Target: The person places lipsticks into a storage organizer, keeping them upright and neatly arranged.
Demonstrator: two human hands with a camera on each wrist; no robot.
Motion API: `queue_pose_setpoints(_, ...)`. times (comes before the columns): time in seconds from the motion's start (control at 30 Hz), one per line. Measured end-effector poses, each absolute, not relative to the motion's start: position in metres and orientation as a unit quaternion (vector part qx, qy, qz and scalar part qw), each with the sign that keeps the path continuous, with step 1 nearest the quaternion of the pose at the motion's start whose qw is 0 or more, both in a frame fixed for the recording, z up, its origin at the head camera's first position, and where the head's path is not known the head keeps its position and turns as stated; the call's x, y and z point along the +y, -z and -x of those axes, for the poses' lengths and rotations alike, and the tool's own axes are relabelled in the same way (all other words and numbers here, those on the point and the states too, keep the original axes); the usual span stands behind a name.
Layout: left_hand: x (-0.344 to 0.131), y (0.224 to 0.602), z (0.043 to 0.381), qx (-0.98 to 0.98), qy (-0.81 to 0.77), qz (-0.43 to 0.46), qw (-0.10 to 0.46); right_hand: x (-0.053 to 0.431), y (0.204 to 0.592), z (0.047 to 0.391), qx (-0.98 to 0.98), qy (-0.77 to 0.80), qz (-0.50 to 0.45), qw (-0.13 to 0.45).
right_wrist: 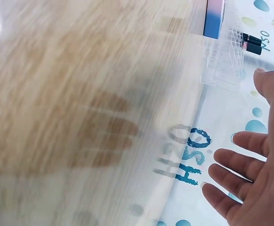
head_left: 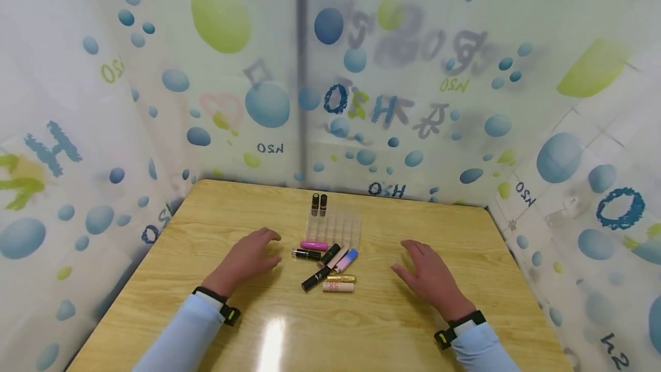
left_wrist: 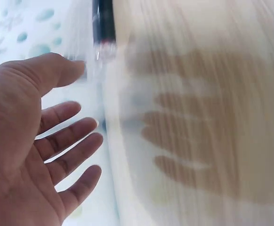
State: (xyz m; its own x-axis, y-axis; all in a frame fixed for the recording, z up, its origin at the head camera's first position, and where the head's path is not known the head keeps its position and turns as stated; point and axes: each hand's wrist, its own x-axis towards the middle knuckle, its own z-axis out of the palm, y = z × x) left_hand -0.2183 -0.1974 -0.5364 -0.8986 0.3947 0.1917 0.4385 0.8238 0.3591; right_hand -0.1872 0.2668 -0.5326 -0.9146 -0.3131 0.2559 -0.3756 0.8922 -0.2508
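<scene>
My left hand (head_left: 251, 255) is over the table to the left of a small pile of lipstick-like tubes, fingers loosely bent and holding nothing. On the pile's right side my right hand (head_left: 427, 273) is also bare, its fingers spread and relaxed. Nearest the left hand lies a black tube with a clear end (head_left: 307, 254). Around it are a magenta tube (head_left: 314, 245), a pink-and-blue tube (head_left: 346, 260), a gold tube (head_left: 341, 278), a pale pink tube (head_left: 338, 287) and a long black tube (head_left: 315, 279). Behind them, a clear divided organizer (head_left: 343, 228) holds two black tubes (head_left: 319, 202) at its back left.
The wooden table (head_left: 413, 223) has a glossy surface that reflects the hands in both wrist views. A patterned curtain (head_left: 289, 154) with blue and green spots hangs along its back edge and both sides.
</scene>
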Motion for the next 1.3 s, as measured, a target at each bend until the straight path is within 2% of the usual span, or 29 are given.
queue_pose_setpoints(0.3, -0.158, 0.541, 0.232, -0.939, 0.15, 0.304, 0.054, 0.271, 0.532, 0.185, -0.968, -0.141, -0.177, 0.108)
queue_pose_setpoints(0.53, -0.154, 0.541, 0.232, -0.938, 0.143, 0.311, 0.054, 0.273, 0.534, 0.184, -0.965, -0.145, -0.18, 0.122)
queue_pose_setpoints(0.77, -0.153, 0.538, 0.232, -0.935, 0.182, 0.302, 0.028, 0.276, 0.534, 0.179, -0.965, -0.155, -0.177, 0.115)
queue_pose_setpoints(0.97, -0.148, 0.516, 0.24, -0.92, 0.249, 0.299, 0.039, 0.278, 0.535, 0.177, -0.966, -0.16, -0.173, 0.11)
queue_pose_setpoints(1.3, -0.114, 0.465, 0.277, -0.905, 0.243, 0.34, 0.082, 0.276, 0.53, 0.173, -0.968, -0.158, -0.165, 0.108)
